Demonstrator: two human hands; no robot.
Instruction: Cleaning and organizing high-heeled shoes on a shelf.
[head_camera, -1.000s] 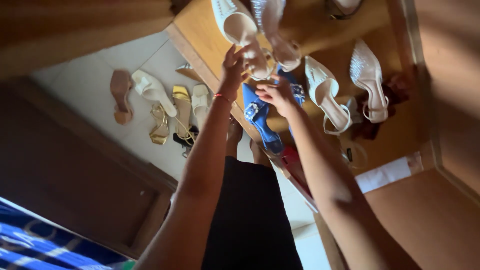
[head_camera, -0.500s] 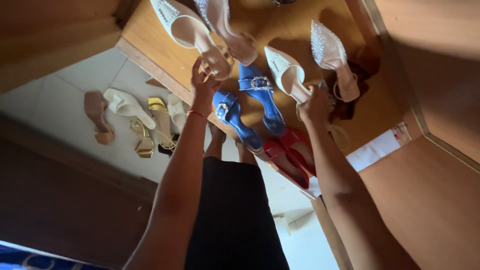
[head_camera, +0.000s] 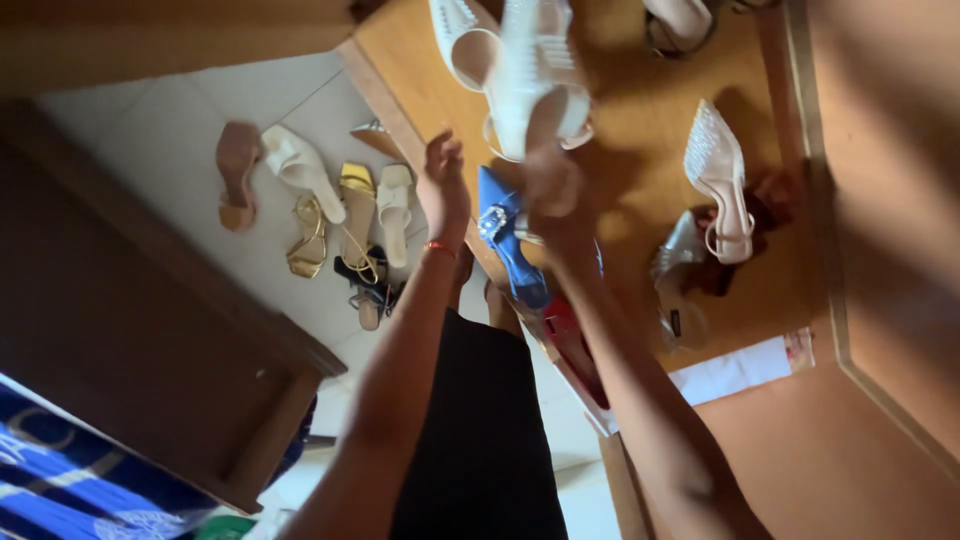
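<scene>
My right hand (head_camera: 552, 185) is raised over the wooden shelf (head_camera: 640, 180), its grip closed on a white woven slingback shoe (head_camera: 530, 75) that it holds up off the wood by the heel end, though motion blur keeps me from telling exactly how the fingers wrap it. My left hand (head_camera: 443, 185) hangs beside it at the shelf's front edge, fingers spread and holding nothing, a red thread at the wrist. Just behind the lifted shoe its white mate (head_camera: 458, 40) lies on the shelf, so I judge this pair is only half settled. Below my right hand a blue buckled shoe (head_camera: 505, 240) lies along the shelf edge, with a red shoe (head_camera: 572, 335) nearer me. Further right, a sparkly white slingback (head_camera: 720, 175) lies flat, and another pale shoe (head_camera: 672, 265) sits near it, too blurred for me to tell how it rests. Down on the tiled floor (head_camera: 180, 110) a cluster is not yet shelved: a tan heel (head_camera: 237, 172), a cream shoe (head_camera: 298, 170), gold sandals (head_camera: 355, 205) and dark strappy sandals (head_camera: 368, 285). By my reckoning several shoes are placed and a fair share is left.
</scene>
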